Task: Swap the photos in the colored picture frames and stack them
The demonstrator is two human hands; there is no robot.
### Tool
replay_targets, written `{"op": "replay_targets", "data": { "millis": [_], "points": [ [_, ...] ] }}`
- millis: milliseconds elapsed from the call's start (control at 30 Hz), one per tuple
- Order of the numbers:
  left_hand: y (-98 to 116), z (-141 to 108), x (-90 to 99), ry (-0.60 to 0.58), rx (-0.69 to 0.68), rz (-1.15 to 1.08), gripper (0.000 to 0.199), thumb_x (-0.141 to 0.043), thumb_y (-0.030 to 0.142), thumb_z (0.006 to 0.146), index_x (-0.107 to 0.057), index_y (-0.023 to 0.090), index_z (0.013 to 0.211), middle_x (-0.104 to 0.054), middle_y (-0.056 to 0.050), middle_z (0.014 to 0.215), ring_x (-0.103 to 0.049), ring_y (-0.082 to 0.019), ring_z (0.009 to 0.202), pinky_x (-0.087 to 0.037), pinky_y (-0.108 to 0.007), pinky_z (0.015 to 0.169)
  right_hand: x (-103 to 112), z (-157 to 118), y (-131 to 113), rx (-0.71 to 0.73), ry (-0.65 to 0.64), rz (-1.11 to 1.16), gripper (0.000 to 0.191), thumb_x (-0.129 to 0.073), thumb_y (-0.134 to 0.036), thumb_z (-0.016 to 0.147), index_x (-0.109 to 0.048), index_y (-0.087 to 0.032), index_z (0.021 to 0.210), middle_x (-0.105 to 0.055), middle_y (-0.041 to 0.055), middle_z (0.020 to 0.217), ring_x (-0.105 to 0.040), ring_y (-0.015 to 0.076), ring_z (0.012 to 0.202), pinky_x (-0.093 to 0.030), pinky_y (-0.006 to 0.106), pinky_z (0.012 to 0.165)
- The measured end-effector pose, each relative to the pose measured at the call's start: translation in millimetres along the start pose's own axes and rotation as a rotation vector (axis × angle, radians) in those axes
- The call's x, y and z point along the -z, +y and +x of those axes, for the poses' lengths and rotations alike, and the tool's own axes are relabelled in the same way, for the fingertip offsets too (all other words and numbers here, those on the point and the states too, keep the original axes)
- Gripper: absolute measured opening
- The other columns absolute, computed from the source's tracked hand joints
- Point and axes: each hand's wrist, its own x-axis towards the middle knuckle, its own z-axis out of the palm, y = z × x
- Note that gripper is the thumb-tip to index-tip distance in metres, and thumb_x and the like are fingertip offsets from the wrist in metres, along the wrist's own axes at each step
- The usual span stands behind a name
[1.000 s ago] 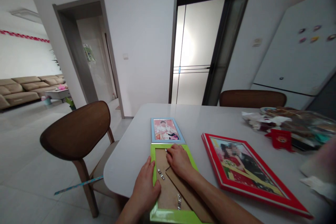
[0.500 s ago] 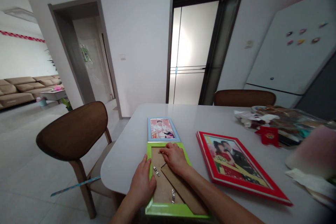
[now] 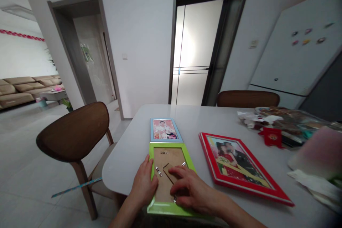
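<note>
A green photo frame (image 3: 171, 207) lies back side up on the white table, its brown backing board (image 3: 159, 190) showing. My left hand (image 3: 144, 181) grips the frame's left edge, thumb over the board and fingers along the side. Over the lower right of the board is my right hand (image 3: 192, 189), fingers bent and apart, close to the bottom metal clip (image 3: 175, 198). It partly covers the brown stand (image 3: 169, 171). Other metal clips are at the left (image 3: 158, 171), the top (image 3: 164, 153) and the right (image 3: 184, 164).
Beyond the green frame lies a light blue photo frame (image 3: 152, 130). A red photo frame (image 3: 211, 156) lies to the right. Farther right are a red packet (image 3: 272, 137), crumpled tissues (image 3: 251, 119) and plastic bags. Brown chairs stand at the left (image 3: 77, 131) and far side (image 3: 248, 99).
My right hand has moved from the top clip down toward the bottom clip, its fingers spreading. The top and right clips have come into sight. My left hand stays at the frame's edge.
</note>
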Motion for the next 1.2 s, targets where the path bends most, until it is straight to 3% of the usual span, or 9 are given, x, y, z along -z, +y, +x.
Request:
{"op": "replay_targets", "data": {
  "millis": [233,467,633,733,867,1067,1200],
  "points": [
    [-1.1,-0.2,-0.4,0.004,-0.007,-0.004,0.057,-0.042,0.015,0.066,-0.038,0.003,0.121,-0.029,-0.014,0.134,-0.026,-0.019,0.123,-0.019,-0.029,0.102,-2.0,6.3,3.1,0.017,-0.014,0.021,0.027,-0.057,-0.019,0.061,-0.066,-0.031,0.083,-0.041,-0.0012,0.125,-0.029,0.0238,0.116,-0.016,0.039,0.098],
    [-4.4,1.7,-2.4,0.015,0.0,-0.03,0.056,-0.042,0.015,0.065,-0.04,0.004,0.12,-0.029,-0.013,0.134,-0.026,-0.018,0.123,-0.019,-0.028,0.102,-12.1,8.7,0.4,0.027,0.154,-0.034,0.011,-0.057,-0.026,0.066,-0.067,-0.028,0.072,-0.051,-0.0005,0.111,-0.039,0.0207,0.104,-0.026,0.037,0.091],
    [-4.8,1.4,-2.4,0.016,0.0,-0.045,0.055,-0.042,0.014,0.066,-0.039,0.002,0.12,-0.029,-0.015,0.134,-0.026,-0.019,0.123,-0.019,-0.029,0.102,-12.8,8.7,2.1,0.032,0.124,-0.011,0.021,-0.061,-0.028,0.063,-0.065,-0.03,0.084,-0.045,0.0002,0.12,-0.035,0.0221,0.111,-0.023,0.037,0.094],
    [-5.1,0.8,-2.4,0.018,-0.003,-0.065,0.055,-0.042,0.014,0.066,-0.04,0.003,0.12,-0.029,-0.015,0.134,-0.026,-0.019,0.123,-0.019,-0.029,0.102,-18.4,9.2,7.8,-0.079,0.254,-0.023,0.031,-0.057,-0.028,0.065,-0.06,-0.024,0.095,-0.042,0.0064,0.123,-0.037,0.0221,0.111,-0.025,0.035,0.094],
    [-5.2,-0.2,-2.5,0.027,0.004,-0.112,0.056,-0.043,0.014,0.066,-0.04,0.004,0.12,-0.029,-0.015,0.134,-0.027,-0.019,0.123,-0.019,-0.03,0.102,-23.9,12.1,10.9,-0.208,0.339,-0.065,0.046,-0.056,-0.028,0.062,-0.053,-0.021,0.108,-0.053,0.0086,0.107,-0.047,0.0211,0.098,-0.034,0.032,0.085],
    [-5.0,2.2,-1.5,0.066,0.04,-0.244,0.055,-0.049,0.023,0.066,-0.044,0.003,0.117,-0.034,-0.017,0.131,-0.03,-0.023,0.121,-0.02,-0.034,0.101,-15.1,17.3,6.0,-0.231,0.376,-0.015,0.048,-0.051,-0.015,0.055,-0.054,-0.019,0.103,-0.057,0.0066,0.097,-0.051,0.0188,0.091,-0.037,0.028,0.081],
    [4.0,7.6,2.4,0.126,0.071,-0.393,0.049,-0.053,0.031,0.066,-0.052,0.006,0.108,-0.038,-0.018,0.128,-0.032,-0.027,0.119,-0.021,-0.037,0.1,-2.5,18.9,-4.8,-0.224,0.428,-0.018,0.044,-0.052,-0.015,0.054,-0.056,-0.017,0.098,-0.058,0.0073,0.096,-0.051,0.0201,0.09,-0.038,0.03,0.081]
  ]
}}
